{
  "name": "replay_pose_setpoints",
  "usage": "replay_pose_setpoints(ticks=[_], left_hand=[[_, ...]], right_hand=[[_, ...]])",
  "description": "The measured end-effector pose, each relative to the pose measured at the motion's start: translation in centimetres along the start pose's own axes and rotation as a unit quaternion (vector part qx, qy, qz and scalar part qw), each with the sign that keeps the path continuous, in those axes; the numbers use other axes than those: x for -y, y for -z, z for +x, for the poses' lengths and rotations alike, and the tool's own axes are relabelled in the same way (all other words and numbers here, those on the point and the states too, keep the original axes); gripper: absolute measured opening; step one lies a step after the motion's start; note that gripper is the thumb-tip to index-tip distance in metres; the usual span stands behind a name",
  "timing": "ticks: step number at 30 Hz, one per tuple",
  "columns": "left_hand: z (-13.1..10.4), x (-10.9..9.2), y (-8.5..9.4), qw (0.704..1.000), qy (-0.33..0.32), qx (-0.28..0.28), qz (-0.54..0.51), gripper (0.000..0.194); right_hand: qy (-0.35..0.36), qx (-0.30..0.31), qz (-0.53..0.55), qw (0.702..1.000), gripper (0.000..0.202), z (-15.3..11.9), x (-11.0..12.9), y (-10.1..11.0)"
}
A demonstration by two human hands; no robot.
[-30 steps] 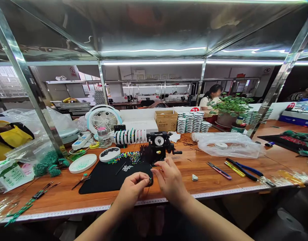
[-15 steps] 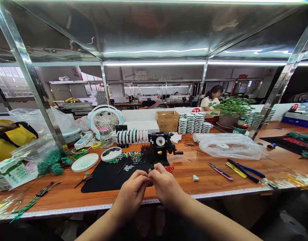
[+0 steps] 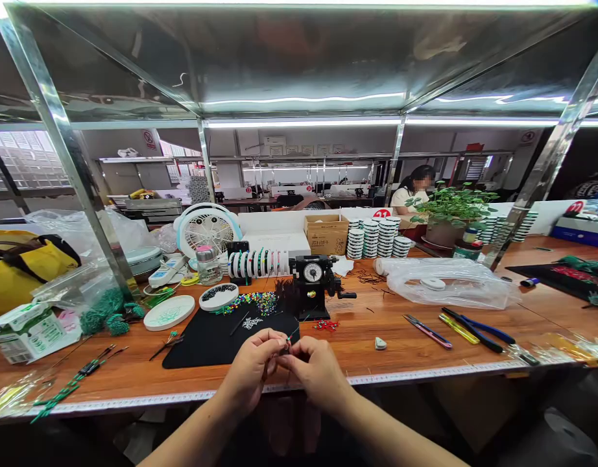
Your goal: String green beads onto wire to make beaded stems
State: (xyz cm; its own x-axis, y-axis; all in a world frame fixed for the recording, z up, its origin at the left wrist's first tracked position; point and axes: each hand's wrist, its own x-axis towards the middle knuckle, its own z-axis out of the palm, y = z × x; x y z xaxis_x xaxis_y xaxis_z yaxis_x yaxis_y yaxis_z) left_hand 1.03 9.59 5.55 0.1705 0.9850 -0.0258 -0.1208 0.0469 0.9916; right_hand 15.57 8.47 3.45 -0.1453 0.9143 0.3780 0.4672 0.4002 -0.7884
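Note:
My left hand [image 3: 253,370] is closed, pinching a small dark piece with a bit of red and green [image 3: 289,338] near the table's front edge. Beside it, my right hand [image 3: 323,373] is also closed, its fingertips meeting the left ones at the same small piece; thin dark strands seem to stick out of it. Just beyond the hands lie a black mat [image 3: 196,344] and a pile of red beads [image 3: 325,325]. A black winding machine with a dial [image 3: 312,272] stands behind them, next to a row of thread spools [image 3: 257,263].
White dishes [image 3: 169,313] and colourful beads [image 3: 257,303] lie to the left. Pliers [image 3: 478,331], tweezers [image 3: 428,331] and a plastic bag [image 3: 454,282] are on the right. A metal post [image 3: 92,194] rises at the left. A person [image 3: 412,194] sits across the table.
My hands have moved slightly down and turned, and the small piece with red and green now shows between the fingertips. The view has shifted slightly.

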Motion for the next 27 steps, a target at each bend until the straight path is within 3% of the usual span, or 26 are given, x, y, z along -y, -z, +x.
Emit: replay_pose_setpoints(ticks=[2, 4, 6, 8, 11, 13, 14, 15, 17, 19, 20, 22, 24, 27], left_hand=[[-0.2, -0.1, 0.1, 0.999, -0.022, 0.0, 0.034, 0.015], [-0.5, -0.1, 0.4, 0.985, -0.098, 0.013, 0.144, 0.013], [-0.7, 0.1, 0.7, 0.931, -0.216, 0.031, 0.292, 0.014], [-0.8, 0.6, 1.1, 0.855, -0.317, 0.04, 0.409, 0.018], [-0.4, 1.7, 1.5, 0.75, -0.414, 0.038, 0.514, 0.025], [-0.1, 2.0, 1.5, 0.709, -0.454, 0.044, 0.538, 0.028], [0.0, 1.9, 1.3, 0.711, -0.455, 0.051, 0.533, 0.026], [0.1, 1.7, 1.1, 0.733, -0.442, 0.054, 0.514, 0.023], [0.1, 1.1, 0.7, 0.823, -0.366, 0.036, 0.434, 0.015], [0.1, 0.5, 0.3, 0.929, -0.23, -0.005, 0.289, 0.014], [0.1, 0.3, 0.2, 0.963, -0.162, -0.021, 0.215, 0.015], [0.1, 0.0, 0.1, 0.991, -0.069, -0.031, 0.113, 0.016], [0.1, -0.1, 0.1, 0.995, -0.044, -0.027, 0.087, 0.016], [-0.2, -0.2, 0.2, 0.99, -0.071, -0.01, 0.119, 0.015]], right_hand=[[0.074, -0.026, -0.053, 0.996, 0.017, -0.6, -0.1, -0.3], [0.189, -0.058, -0.132, 0.971, 0.019, -0.7, -0.2, -0.1], [0.252, -0.042, -0.166, 0.952, 0.025, 0.0, -0.2, 0.6], [0.237, -0.014, -0.141, 0.961, 0.023, 1.3, -0.1, 1.2], [0.144, 0.016, -0.093, 0.985, 0.018, 3.7, 0.2, 1.8], [0.099, 0.051, -0.079, 0.991, 0.017, 4.8, 0.2, 2.1], [0.085, 0.065, -0.076, 0.991, 0.017, 5.0, 0.2, 2.2], [0.08, 0.066, -0.075, 0.992, 0.016, 5.0, 0.2, 2.2], [0.093, 0.006, -0.085, 0.992, 0.013, 4.3, 0.1, 2.2], [0.105, -0.086, -0.098, 0.986, 0.01, 3.1, 0.1, 1.9], [0.098, -0.107, -0.093, 0.985, 0.011, 2.4, 0.1, 1.7], [0.055, -0.069, -0.055, 0.995, 0.016, 1.1, 0.0, 0.8], [0.024, -0.012, -0.017, 0.999, 0.02, 0.1, 0.0, 0.0], [0.115, -0.039, -0.069, 0.99, 0.018, -0.6, -0.1, -0.4]])
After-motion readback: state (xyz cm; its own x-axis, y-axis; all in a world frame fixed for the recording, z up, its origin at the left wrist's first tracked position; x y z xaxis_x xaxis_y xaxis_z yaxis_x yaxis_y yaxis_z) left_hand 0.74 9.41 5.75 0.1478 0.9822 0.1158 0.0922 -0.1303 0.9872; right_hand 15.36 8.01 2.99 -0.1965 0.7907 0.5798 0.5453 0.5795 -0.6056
